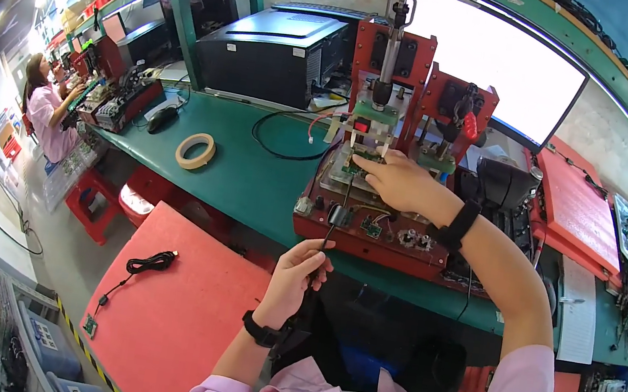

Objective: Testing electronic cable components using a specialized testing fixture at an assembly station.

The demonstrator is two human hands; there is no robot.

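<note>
Right hand reaches into the red test fixture on the green bench, fingertips pressed on a small green circuit board under the press head; grip closed on the board's edge. Left hand pinches a thin black cable running up to the fixture. Tape roll lies well apart, to the left.

Electronics assembly workshop: green workbench, red test fixture, circuit boards, another seated worker.
</note>
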